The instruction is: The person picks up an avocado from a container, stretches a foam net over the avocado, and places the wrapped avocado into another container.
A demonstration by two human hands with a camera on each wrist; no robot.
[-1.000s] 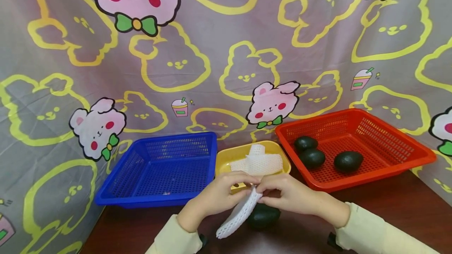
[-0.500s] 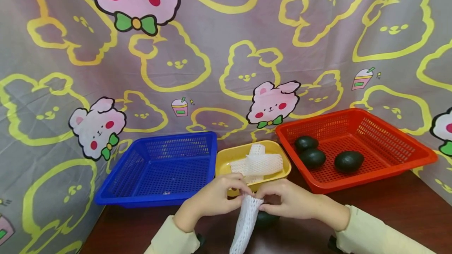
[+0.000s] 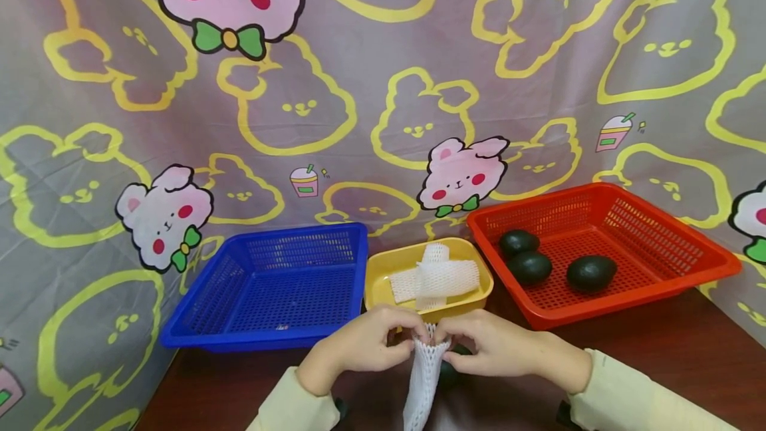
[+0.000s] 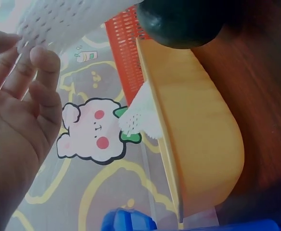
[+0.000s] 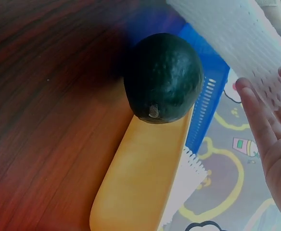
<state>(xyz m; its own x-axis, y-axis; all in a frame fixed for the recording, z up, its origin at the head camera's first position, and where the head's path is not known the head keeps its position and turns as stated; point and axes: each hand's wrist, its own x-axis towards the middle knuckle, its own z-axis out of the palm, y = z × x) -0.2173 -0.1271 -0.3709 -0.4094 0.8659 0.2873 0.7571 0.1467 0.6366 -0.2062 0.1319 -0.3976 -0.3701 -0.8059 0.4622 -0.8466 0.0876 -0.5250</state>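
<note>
A white foam net sleeve (image 3: pixel 422 381) hangs down between my hands, its mouth spread a little at the top. My left hand (image 3: pixel 374 341) pinches one side of that mouth between thumb and fingers. On the opposite side, my right hand (image 3: pixel 493 343) pinches the rim the same way. Behind the sleeve, a dark green avocado (image 5: pixel 162 79) lies on the table, mostly covered by the sleeve and right hand in the head view. Its stem end shows in the right wrist view. Left of it in the left wrist view, the fingers (image 4: pixel 46 62) hold the meshed edge.
A yellow tray (image 3: pixel 383 268) with several white foam net sleeves (image 3: pixel 455 278) stands just beyond my hands. To its left is a blue basket (image 3: pixel 263 338); to its right, a red basket (image 3: pixel 634 304) holds three avocados (image 3: pixel 591 274). A patterned cloth (image 3: pixel 359 112) hangs behind.
The sleeve has swung from slanting down left to hanging nearly straight down. Both hands have come slightly lower, and the sleeve's mouth is now spread and faces up.
</note>
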